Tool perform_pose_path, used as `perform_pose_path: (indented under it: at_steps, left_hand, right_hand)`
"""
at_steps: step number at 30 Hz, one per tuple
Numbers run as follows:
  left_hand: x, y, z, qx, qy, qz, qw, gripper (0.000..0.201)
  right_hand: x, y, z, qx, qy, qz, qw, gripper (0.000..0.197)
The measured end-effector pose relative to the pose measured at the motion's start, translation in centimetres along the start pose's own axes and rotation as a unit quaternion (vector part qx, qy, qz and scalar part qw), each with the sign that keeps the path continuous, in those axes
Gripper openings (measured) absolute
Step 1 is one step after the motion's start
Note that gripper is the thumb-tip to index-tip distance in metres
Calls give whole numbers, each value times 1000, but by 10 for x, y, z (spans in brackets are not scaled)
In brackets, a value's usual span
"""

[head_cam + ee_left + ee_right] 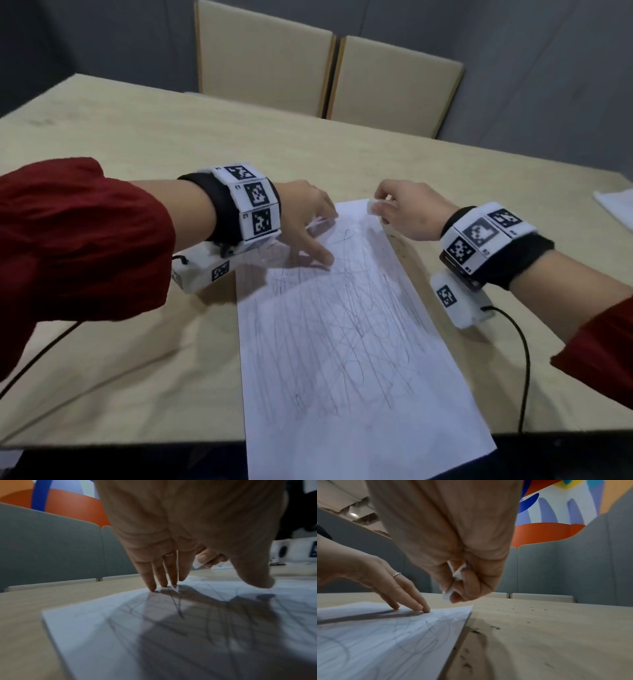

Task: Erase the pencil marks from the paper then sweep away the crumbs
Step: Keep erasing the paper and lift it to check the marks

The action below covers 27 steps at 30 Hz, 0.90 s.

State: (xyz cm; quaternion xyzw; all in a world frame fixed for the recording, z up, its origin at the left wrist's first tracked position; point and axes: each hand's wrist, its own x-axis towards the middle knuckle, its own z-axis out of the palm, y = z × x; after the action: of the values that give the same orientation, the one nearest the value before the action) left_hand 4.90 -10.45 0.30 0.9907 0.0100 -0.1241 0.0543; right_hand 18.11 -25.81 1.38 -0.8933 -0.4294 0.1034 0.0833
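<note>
Scribbled paper [342, 342] under flat left hand [305, 219], right hand [407, 212] pinching eraser [375, 206], crumbs [476, 631] beside

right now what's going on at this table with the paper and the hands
A person is working on a sheet of paper covered in pencil scribbles. The left hand presses its straight fingers onto the far end of the sheet, pinning it. The right hand pinches a white eraser just above the far right corner, not touching the sheet. Most marks are still there, and dark crumbs lie on the table beside the paper's right edge.
</note>
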Motion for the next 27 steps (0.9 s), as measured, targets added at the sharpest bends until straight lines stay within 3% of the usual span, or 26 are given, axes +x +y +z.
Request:
perform_pose_path:
  at_steps: [3,17,21,24,27]
  left_hand:
    - [3,1,4,22,-30,12,999,113]
    - [8,-4,16,13,-33,44,998,106]
    - [5,-3,14,6,-20,39,999,118]
    - [3,-5,15,5,-12,36,999,89]
    - [3,-1,12,22,-18,42,999,109]
  right_hand:
    - [13,-7,3,-36,-12,-12,999,16]
    - [31,-22,10,-75,-33,-38,996,21]
    - [36,-25,10,-103,-22,-50,993,24]
    - [31,-26,13,-113,-31,-64,991,26]
    - [36,-25,9,-131,-15,-43,990,25]
